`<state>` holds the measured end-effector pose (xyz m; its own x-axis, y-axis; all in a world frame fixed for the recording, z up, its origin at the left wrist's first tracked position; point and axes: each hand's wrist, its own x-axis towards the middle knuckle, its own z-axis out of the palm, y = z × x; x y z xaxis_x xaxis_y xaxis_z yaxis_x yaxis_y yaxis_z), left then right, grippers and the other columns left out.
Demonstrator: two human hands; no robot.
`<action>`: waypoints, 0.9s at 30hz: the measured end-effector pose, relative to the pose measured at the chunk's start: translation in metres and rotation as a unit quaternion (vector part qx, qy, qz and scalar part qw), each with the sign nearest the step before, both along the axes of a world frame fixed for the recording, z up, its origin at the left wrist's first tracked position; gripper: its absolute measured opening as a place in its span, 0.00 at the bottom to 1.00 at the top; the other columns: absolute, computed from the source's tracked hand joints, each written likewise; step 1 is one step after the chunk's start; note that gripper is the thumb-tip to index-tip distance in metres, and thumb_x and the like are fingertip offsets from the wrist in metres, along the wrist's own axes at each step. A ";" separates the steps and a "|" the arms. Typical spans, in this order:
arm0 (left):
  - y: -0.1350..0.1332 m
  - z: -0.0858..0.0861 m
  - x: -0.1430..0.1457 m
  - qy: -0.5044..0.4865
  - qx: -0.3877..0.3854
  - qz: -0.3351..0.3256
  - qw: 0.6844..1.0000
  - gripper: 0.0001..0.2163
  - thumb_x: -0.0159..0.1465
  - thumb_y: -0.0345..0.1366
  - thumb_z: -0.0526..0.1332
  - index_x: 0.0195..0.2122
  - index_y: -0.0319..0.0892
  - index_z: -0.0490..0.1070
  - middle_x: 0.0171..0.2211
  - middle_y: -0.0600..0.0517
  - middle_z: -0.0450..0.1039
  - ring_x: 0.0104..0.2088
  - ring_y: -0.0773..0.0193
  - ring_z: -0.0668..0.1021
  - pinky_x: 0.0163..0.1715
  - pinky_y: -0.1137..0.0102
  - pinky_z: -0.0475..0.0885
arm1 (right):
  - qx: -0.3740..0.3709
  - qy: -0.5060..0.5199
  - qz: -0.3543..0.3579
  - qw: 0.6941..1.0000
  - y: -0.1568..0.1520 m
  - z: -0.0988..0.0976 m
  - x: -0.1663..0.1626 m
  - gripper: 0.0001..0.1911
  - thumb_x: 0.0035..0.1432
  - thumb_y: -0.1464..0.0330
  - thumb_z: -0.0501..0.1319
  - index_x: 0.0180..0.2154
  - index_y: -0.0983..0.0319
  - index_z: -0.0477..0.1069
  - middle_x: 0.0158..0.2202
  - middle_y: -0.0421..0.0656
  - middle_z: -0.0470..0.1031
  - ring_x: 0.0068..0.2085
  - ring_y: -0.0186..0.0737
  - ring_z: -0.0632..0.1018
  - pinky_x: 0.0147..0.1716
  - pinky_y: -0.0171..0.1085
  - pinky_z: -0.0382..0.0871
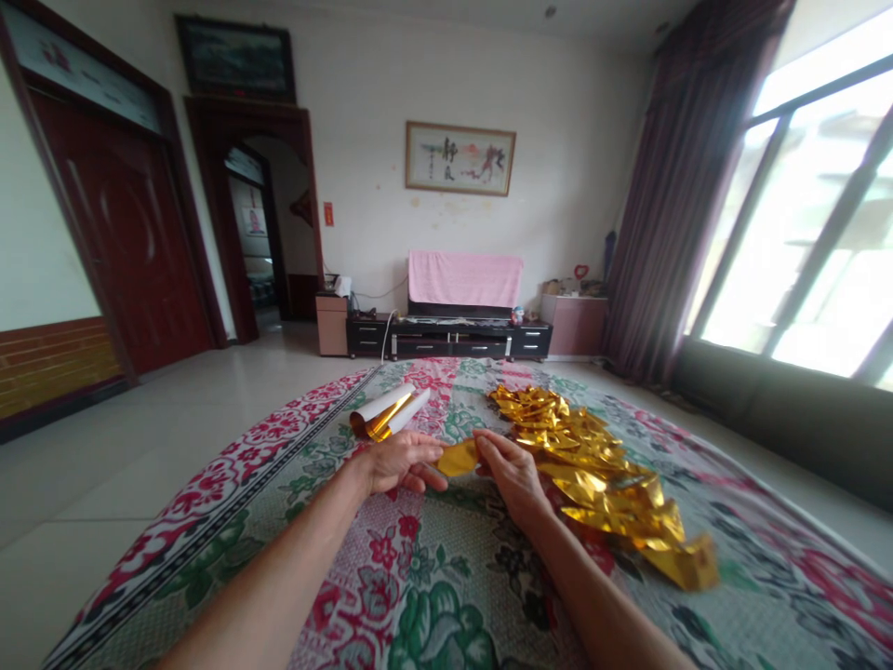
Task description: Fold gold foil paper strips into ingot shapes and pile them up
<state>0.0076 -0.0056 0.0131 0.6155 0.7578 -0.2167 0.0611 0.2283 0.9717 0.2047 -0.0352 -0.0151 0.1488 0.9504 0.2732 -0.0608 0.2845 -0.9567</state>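
Left hand (pixel 401 462) and right hand (pixel 509 470) pinching gold foil piece (pixel 459 458) with fingertips over floral cloth (pixel 419 596); foil pile (pixel 593 456) lying beside right hand; wall calligraphy (pixel 460 158) hanging, unreadable.

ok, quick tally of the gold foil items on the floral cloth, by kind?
Foil piece, held by left hand and right hand: 1
Foil roll: 1
Heap of folded foil: 1, pieces uncountable
Total: 3
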 end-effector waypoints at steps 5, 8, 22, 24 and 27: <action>-0.002 0.000 0.006 0.018 0.016 0.044 0.999 0.17 0.55 0.35 0.62 0.45 0.37 0.69 0.33 0.45 0.77 0.27 0.66 0.79 0.18 0.81 0.67 | -0.005 -0.001 0.009 1.000 0.000 0.001 0.000 0.24 0.43 0.54 0.64 0.39 0.64 0.75 0.32 0.44 0.77 0.25 0.33 0.72 0.25 0.34 0.70; -0.002 -0.001 0.012 0.000 0.048 0.068 0.997 0.16 0.55 0.33 0.62 0.45 0.35 0.70 0.35 0.43 0.77 0.29 0.65 0.79 0.18 0.81 0.67 | -0.030 0.034 -0.002 0.999 0.002 0.000 -0.001 0.28 0.43 0.54 0.64 0.44 0.64 0.72 0.32 0.44 0.76 0.27 0.35 0.74 0.24 0.34 0.70; -0.003 -0.005 0.028 0.045 0.231 0.140 0.962 0.16 0.57 0.36 0.58 0.45 0.37 0.72 0.32 0.46 0.78 0.35 0.58 0.79 0.24 0.74 0.70 | -0.052 0.063 0.010 0.997 0.000 0.003 -0.012 0.25 0.44 0.52 0.62 0.40 0.61 0.70 0.42 0.46 0.76 0.43 0.47 0.76 0.26 0.33 0.71; -0.001 -0.008 0.028 0.045 0.246 0.140 0.958 0.16 0.57 0.38 0.58 0.44 0.37 0.72 0.32 0.46 0.78 0.35 0.58 0.79 0.24 0.74 0.71 | -0.059 0.069 0.016 0.996 0.000 0.003 -0.012 0.24 0.44 0.52 0.62 0.40 0.62 0.69 0.42 0.46 0.76 0.41 0.47 0.77 0.25 0.33 0.70; 0.003 -0.011 0.028 0.040 0.258 0.150 0.954 0.16 0.56 0.37 0.58 0.44 0.37 0.72 0.33 0.46 0.78 0.36 0.58 0.79 0.24 0.74 0.71 | -0.053 0.074 0.018 0.996 0.000 0.002 -0.013 0.24 0.45 0.53 0.62 0.40 0.62 0.69 0.41 0.47 0.76 0.38 0.45 0.78 0.25 0.33 0.70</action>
